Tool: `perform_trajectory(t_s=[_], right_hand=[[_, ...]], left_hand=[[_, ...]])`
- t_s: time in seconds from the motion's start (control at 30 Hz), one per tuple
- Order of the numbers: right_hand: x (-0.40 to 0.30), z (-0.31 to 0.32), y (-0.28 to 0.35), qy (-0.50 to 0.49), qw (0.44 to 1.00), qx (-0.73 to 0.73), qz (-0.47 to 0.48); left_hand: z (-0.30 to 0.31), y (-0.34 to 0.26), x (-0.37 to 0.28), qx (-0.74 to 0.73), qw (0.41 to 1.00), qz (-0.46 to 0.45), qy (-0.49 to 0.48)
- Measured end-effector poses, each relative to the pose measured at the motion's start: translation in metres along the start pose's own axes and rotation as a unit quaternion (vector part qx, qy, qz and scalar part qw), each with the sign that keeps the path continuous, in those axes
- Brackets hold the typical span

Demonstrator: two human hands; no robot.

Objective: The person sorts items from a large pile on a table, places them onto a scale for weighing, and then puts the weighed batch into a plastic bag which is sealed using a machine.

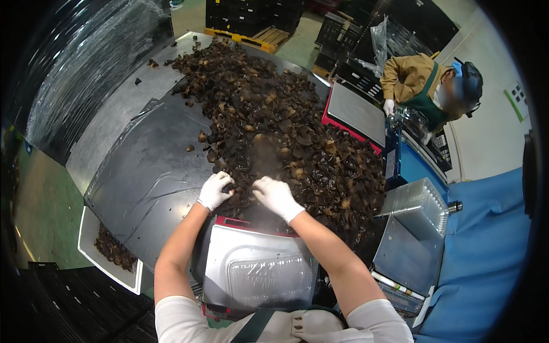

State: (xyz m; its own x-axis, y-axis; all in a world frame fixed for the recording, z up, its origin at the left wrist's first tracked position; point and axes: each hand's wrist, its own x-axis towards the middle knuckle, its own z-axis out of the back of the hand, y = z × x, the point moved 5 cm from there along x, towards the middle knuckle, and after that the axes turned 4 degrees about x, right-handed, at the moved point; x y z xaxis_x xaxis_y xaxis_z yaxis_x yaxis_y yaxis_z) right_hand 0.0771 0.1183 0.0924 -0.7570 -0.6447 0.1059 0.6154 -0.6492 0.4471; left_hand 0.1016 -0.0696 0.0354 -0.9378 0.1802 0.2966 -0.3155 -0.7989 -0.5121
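A broad heap of dark brown pieces that look like wood ear mushrooms (pixel 274 120) covers much of the metal table. My left hand (pixel 215 191), in a white glove, is closed around a dark mushroom piece (pixel 228 188) at the heap's near left edge. To its right, my right hand (pixel 276 197), gloved too, reaches over the near edge of the heap with its fingers bent down; whether it holds a piece cannot be seen. A clear plastic tray (pixel 270 274) lies on the steel-topped red scale (pixel 218 261) between my forearms.
A white box (pixel 109 281) with mushroom pieces stands at the lower left. On the right are a second red scale (pixel 358 111), stacked clear trays (pixel 418 206) and a blue crate (pixel 418 165). A co-worker (pixel 418 88) in a green apron stands beyond. Black crates (pixel 253 15) rest on a pallet behind.
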Motion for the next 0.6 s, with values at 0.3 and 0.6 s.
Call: perform_trajectory(t_s=[0.3,0.6], right_hand=[[-0.073,0.114,0.046,-0.009,0.935,0.316,-0.16],[-0.206,0.075,0.094,0.059,0.982,0.164,0.078]], left_hand=[[0.087,-0.088,-0.015,-0.257,0.961,0.061,-0.082],[0.049,-0.224,-0.124,-0.203,0.962,-0.082,0.162]])
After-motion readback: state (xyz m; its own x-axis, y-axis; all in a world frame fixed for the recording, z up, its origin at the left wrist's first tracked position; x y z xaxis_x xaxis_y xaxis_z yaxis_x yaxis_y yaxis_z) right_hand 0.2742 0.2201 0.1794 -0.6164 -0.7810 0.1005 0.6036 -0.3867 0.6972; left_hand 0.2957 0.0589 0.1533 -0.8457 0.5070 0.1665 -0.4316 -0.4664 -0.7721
